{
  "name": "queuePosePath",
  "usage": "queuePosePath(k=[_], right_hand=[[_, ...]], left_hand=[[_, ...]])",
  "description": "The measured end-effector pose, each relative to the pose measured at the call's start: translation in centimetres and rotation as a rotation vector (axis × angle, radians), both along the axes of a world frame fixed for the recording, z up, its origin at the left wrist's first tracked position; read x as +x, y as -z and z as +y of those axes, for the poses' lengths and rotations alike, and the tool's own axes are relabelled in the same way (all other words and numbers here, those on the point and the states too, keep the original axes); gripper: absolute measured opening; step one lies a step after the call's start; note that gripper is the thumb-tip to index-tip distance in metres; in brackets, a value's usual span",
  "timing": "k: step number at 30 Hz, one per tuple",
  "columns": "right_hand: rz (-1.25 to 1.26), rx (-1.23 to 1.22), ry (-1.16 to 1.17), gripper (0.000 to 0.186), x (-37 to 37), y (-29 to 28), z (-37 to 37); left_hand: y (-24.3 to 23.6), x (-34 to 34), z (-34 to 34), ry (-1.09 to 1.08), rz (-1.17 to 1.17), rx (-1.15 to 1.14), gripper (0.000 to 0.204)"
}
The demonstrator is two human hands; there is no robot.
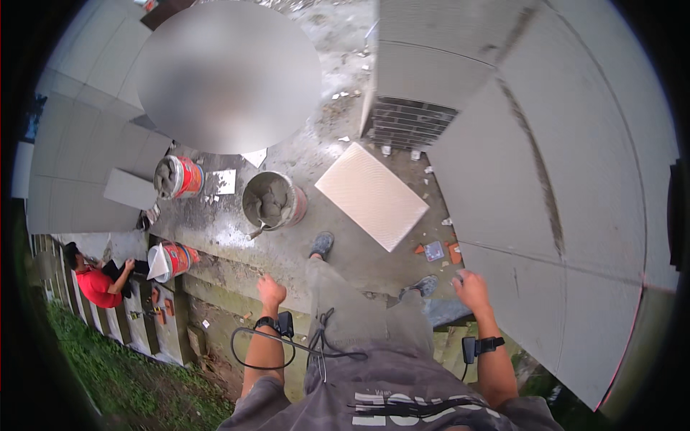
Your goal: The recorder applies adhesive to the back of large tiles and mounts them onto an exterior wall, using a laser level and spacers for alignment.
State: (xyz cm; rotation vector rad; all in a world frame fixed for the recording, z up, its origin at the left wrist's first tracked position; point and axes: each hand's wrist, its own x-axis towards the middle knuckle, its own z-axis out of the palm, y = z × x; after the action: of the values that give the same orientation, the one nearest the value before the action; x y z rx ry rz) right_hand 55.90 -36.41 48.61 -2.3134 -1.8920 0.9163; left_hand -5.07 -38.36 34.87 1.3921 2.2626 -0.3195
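The person's left hand (272, 291) hangs over the near edge of the concrete floor (345, 276), its fingers loosely curled; whether their tips meet cannot be told. The right hand (471, 289) is over the floor's right edge, near the grey-panelled wall (546, 208), its fingers bent too; whether they pinch anything small is unclear. Both wrists wear black straps with small boxes, and a dark cable (233, 348) loops beside the left forearm.

The person's shoes (322, 246) stand on the floor close to its near edge. Beyond the right hand, a small blue-grey square (433, 251) lies between orange pieces (454, 253) along the right edge. Left of it, a pale ribbed panel (371, 195) lies flat and askew, between the wall and an open bucket of grey mortar (273, 201). This bucket is the one nearest the left hand, well apart from it; a handle-like piece shows at its near rim.

Off the floor's left edge, a co-worker in a red top (100, 286) sits by steps, next to a red-and-white bucket (172, 260); orange-handled tools (159, 309) lie just below. Farther back, a second mortar bucket (180, 177) stands beside a white tile piece (226, 182).
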Motion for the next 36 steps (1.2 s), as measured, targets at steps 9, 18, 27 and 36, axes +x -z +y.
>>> queuePosePath(k=[9,18,27,36], right_hand=[[0.460,-0.394,-0.086,0.025,-37.2,23.6,16.7],[1.243,-1.226,1.014,0.062,-68.6,41.6,19.3],[0.222,-0.361,-0.240,0.046,-62.4,39.6,24.6],[0.336,-0.438,-0.309,0.051,-51.6,43.6,22.2]], left_hand=[[14.1,-18.0,20.4,-0.081,0.185,-0.088,0.062],[16.2,-20.4,17.9,-0.521,-0.369,-0.199,0.045],[12.3,-18.2,10.3,-1.161,-0.955,-0.156,0.051],[14.3,-17.8,2.0,-0.951,-0.840,-0.107,0.042]])
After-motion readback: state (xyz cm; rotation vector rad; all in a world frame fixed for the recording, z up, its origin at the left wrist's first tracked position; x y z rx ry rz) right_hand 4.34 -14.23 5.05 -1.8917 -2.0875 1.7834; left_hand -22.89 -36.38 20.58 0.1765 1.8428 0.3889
